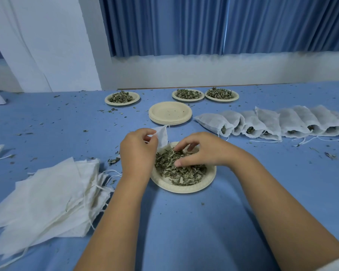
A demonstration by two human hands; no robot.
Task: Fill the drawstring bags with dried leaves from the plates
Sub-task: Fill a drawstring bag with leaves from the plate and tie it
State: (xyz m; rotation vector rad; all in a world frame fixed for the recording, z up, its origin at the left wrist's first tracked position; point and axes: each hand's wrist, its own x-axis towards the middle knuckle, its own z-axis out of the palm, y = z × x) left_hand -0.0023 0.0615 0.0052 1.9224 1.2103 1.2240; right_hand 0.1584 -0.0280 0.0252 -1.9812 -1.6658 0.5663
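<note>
Blue cloth covers the table (pixel 184 222) I am working at, with a blue curtain (pixel 223 24) hanging behind its far edge and leaf crumbs scattered all over the surface. On the near left lies a loose pile of empty drawstring bags (pixel 47 196), their cords trailing toward the centre. A row of filled bags (pixel 272 122) lies overlapping along the far right, mouths facing me with dark leaf showing inside. Near the far middle stands a stack of empty plates (pixel 169 113), and beyond it three plates of leaves: one to the far left (pixel 122 98) and two side by side to the far right (pixel 187 95).

Directly before me sits the plate (pixel 184 187) I am drawing from, heaped with dried leaves (pixel 181 170). My left hand (pixel 138 151) pinches the edge of one open bag (pixel 162 136), holding it upright at the plate's far left rim. My right hand (pixel 202 151) rests over the leaves with fingers curled down into the heap; I cannot tell whether they have closed on any.
</note>
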